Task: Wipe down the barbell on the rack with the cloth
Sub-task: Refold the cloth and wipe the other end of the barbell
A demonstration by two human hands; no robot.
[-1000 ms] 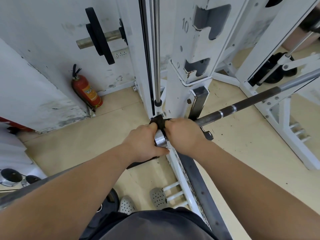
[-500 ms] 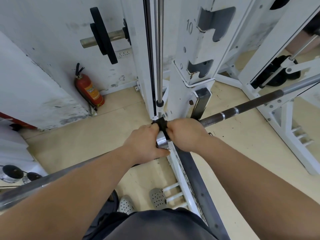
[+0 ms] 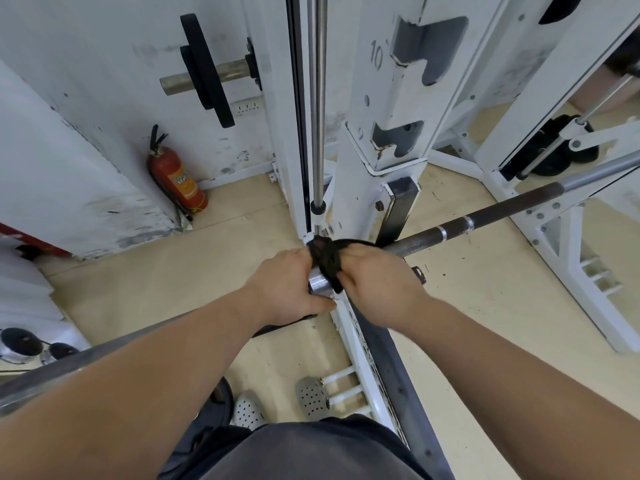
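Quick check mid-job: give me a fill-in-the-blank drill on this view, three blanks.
The right hand grips a ___ cloth wrapped over the barbell.
The fire extinguisher has a ___ body.
The rack upright bears the painted number ___.
Missing: black; red; 10.
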